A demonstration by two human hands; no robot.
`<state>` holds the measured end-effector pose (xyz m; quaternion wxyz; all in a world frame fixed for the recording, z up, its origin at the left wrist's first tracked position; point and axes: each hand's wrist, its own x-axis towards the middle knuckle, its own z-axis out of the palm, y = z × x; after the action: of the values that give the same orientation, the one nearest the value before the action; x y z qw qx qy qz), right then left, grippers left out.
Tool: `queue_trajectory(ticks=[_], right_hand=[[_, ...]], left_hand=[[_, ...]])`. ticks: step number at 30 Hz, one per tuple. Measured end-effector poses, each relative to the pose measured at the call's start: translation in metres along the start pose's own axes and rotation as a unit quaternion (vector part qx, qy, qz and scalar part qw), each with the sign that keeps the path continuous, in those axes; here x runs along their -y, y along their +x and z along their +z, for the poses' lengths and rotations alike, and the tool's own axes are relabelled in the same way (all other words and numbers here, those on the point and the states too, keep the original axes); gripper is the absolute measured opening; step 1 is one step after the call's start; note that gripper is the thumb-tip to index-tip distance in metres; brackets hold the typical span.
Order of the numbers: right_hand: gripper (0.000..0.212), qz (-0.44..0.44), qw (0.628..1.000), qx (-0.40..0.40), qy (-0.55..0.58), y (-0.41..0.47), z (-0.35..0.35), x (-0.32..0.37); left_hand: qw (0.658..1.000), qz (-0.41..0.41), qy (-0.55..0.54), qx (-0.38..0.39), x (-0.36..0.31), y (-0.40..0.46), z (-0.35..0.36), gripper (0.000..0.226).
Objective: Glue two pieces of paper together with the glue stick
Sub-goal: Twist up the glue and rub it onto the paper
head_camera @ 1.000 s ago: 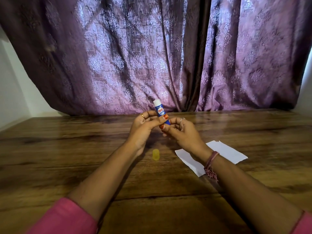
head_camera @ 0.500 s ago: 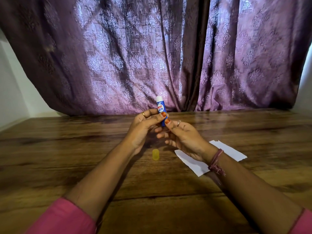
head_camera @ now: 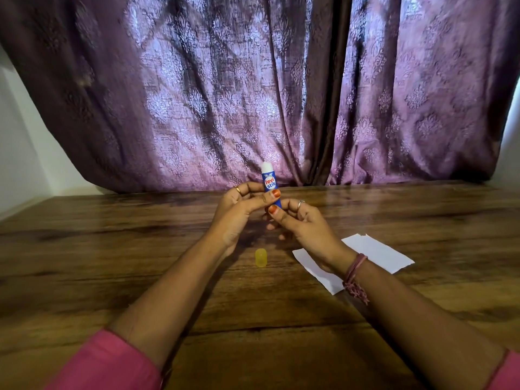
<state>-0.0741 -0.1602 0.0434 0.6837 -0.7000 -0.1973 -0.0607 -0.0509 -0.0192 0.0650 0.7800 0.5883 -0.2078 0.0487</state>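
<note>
An uncapped blue glue stick (head_camera: 268, 182) with white glue showing at its top stands nearly upright above the table. My left hand (head_camera: 239, 215) grips its middle between thumb and fingers. My right hand (head_camera: 302, 223) pinches its lower end. The yellow translucent cap (head_camera: 260, 257) lies on the wooden table (head_camera: 112, 263) just below my hands. Two white paper pieces (head_camera: 377, 254) lie overlapping on the table to the right, partly hidden under my right wrist.
A purple patterned curtain (head_camera: 253, 94) hangs along the table's far edge. White wall shows at both sides. A braided thread band sits on my right wrist.
The glue stick has turned from leaning left to nearly upright. My right hand's fingers shifted around its base; the cap and papers stayed put.
</note>
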Motion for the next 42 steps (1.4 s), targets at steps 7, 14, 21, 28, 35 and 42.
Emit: queue_trajectory(ticks=[7,14,21,28,35,42], right_hand=[[0.029,0.06,0.997,0.046,-0.023,0.002,-0.002,0.001],[0.016,0.015,1.0,-0.024,0.011,0.006,-0.006,-0.001],[0.019,-0.018,0.999,-0.038,-0.03,0.008,-0.005,-0.005],[0.008,-0.034,0.995,0.015,-0.091,0.007,-0.007,-0.002],[0.027,0.01,0.992,0.06,-0.107,0.007,-0.014,-0.003],[0.027,-0.012,0.998,-0.026,-0.059,0.009,-0.008,-0.006]], left_hand=[[1.0,-0.013,0.012,0.0,0.0,-0.001,0.0,0.014],[0.999,0.014,0.037,-0.01,0.002,0.0,-0.002,0.016],[0.998,0.014,0.054,-0.009,0.004,0.001,-0.002,0.015],[0.999,0.002,0.04,-0.011,0.003,0.0,-0.002,0.014],[0.999,0.002,0.052,-0.001,0.003,-0.001,0.0,0.015],[0.998,-0.005,0.055,-0.006,0.002,-0.001,0.0,0.015]])
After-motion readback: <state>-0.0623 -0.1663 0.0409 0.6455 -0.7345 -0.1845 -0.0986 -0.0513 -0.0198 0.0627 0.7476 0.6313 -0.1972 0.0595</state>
